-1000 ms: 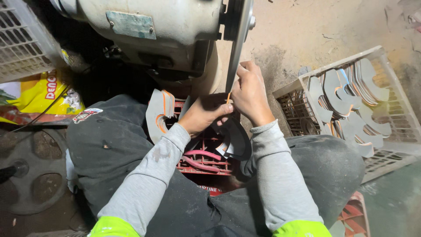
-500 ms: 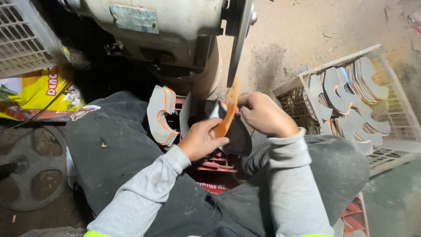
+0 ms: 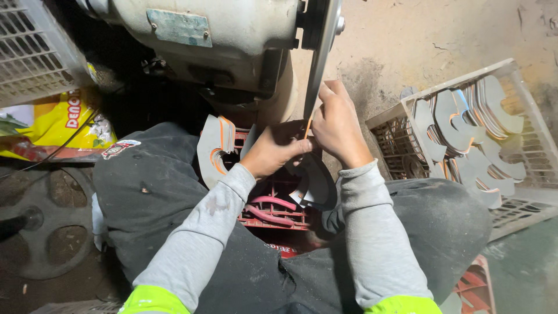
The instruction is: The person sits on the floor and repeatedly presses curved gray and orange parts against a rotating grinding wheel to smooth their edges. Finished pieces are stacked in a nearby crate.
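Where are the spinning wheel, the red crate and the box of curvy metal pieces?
Grinding wheel (image 3: 323,52), head view, on its thin edge.
Red crate (image 3: 268,216), head view, on its slatted floor.
White crate (image 3: 517,204), head view, on its bare front rim.

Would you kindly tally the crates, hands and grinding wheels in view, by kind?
Crates: 3 (white crate, red crate, grey crate)
Hands: 2 (left hand, right hand)
Grinding wheels: 1 (wheel)
Total: 6
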